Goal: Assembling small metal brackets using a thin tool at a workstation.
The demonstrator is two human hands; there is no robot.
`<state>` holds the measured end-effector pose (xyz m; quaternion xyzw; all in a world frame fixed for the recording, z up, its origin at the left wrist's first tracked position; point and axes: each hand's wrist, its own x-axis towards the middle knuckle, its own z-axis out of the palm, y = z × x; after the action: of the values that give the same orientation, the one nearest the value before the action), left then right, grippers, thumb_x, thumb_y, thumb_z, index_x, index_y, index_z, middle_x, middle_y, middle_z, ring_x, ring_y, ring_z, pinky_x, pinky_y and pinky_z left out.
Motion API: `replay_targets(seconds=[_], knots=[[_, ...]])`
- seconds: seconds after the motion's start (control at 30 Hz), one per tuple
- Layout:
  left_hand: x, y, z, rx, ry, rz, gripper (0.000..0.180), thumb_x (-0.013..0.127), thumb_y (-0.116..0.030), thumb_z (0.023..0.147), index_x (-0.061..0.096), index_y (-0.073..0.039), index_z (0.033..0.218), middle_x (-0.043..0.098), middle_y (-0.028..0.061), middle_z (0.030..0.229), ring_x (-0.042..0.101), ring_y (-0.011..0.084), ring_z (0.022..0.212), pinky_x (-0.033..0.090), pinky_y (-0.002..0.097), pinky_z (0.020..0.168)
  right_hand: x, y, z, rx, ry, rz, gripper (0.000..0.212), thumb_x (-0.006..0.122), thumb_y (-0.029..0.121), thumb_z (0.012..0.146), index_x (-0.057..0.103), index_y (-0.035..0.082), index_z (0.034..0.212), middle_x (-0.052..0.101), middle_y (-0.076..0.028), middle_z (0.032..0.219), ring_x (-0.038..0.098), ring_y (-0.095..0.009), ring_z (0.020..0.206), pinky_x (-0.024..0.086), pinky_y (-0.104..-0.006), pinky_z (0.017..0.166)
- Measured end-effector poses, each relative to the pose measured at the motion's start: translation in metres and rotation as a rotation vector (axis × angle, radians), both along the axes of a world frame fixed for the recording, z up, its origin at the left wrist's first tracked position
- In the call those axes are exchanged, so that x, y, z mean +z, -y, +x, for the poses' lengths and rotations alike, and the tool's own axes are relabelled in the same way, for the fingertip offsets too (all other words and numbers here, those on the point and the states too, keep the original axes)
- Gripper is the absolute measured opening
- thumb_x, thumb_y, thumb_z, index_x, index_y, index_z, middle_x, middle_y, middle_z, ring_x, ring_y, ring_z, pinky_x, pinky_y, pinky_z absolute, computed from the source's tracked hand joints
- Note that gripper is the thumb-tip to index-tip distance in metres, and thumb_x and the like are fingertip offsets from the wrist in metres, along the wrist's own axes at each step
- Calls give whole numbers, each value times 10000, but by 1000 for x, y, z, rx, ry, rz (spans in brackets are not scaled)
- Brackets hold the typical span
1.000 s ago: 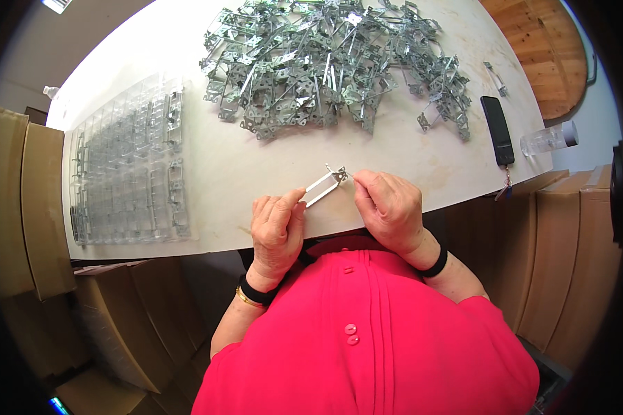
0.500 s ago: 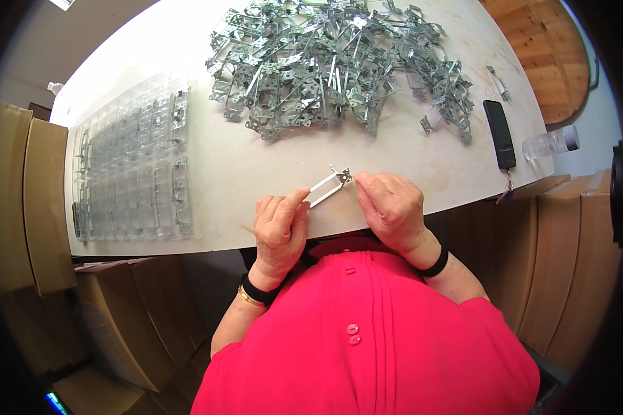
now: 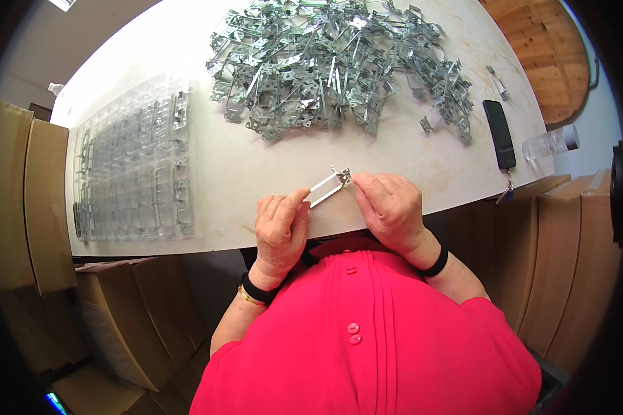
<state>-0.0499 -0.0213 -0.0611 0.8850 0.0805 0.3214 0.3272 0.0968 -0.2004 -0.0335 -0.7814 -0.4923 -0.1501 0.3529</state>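
A metal bracket (image 3: 324, 187) with two long parallel bars and a small holed plate at its far end is held between my hands, just above the table's near edge. My left hand (image 3: 281, 225) is closed on the near ends of the bars, thumb against fingers. At the plated end, my right hand (image 3: 391, 207) pinches with thumb and forefinger; whether a small part sits in that pinch is hidden. Beyond my hands lies a large heap of similar metal brackets (image 3: 311, 76), tangled together.
Clear plastic trays (image 3: 133, 162) holding metal parts lie at the left of the white table (image 3: 221, 187). On the right are a black phone (image 3: 500, 135), a clear bottle (image 3: 548, 142) and a lone bracket (image 3: 498, 84). Cardboard boxes (image 3: 48, 200) stand by the table's left side.
My right hand has shifted very slightly left, toward the plated end of the bracket. My left hand and the bracket stay almost still.
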Motion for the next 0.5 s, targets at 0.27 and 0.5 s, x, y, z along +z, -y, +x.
replay_targets(seconds=[0.27, 0.5], knots=[[2, 1, 0, 2, -5, 2, 353, 761, 55, 881, 724, -50, 1216, 673, 80, 876, 621, 275, 792, 462, 393, 784, -1, 1, 0, -29, -15, -30, 280, 768, 14, 849, 686, 48, 1115, 641, -86, 797, 659, -297, 701, 516, -416, 625], [1, 0, 0, 1, -2, 5, 349, 758, 57, 885, 721, -44, 1218, 675, 84, 879, 623, 275, 798, 465, 394, 787, -3, 2, 1, -53, -12, -26, 253, 766, 9, 853, 679, 51, 1087, 645, -83, 782, 658, -297, 690, 514, -412, 619]])
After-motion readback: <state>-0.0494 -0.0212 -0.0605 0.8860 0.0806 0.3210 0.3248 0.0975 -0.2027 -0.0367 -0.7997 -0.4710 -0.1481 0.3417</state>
